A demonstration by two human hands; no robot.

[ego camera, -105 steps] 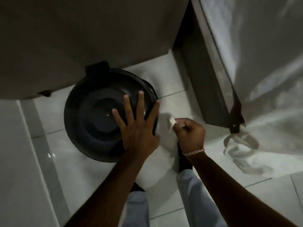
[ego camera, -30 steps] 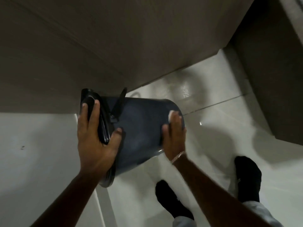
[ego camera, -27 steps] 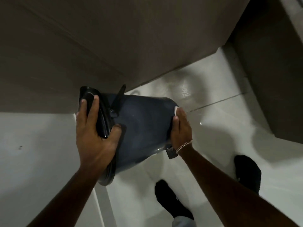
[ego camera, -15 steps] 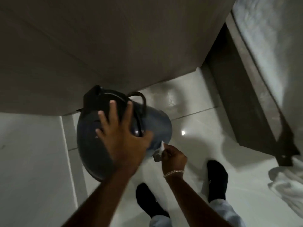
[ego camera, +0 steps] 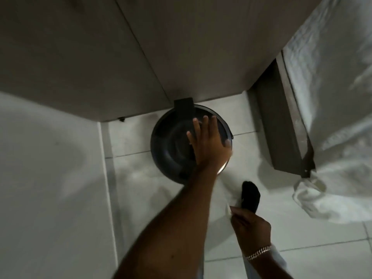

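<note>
A round black pedal bin stands upright on the white tiled floor, close under a grey cabinet. My left hand lies flat on its lid with the fingers straight and spread. My right hand is drawn back near my body, its fingers curled round a small white wipe that sticks out at the top. A chain bracelet sits on that wrist.
A grey cabinet fills the top of the view. A white wall runs down the left. A bed frame with a white sheet hanging to the floor is on the right. My foot in a black sock stands near the bin.
The bin was tipped on its side between both hands; now it stands upright. My left hand moved from its rim onto the lid. My right hand came off the bin and drew back with the wipe.
</note>
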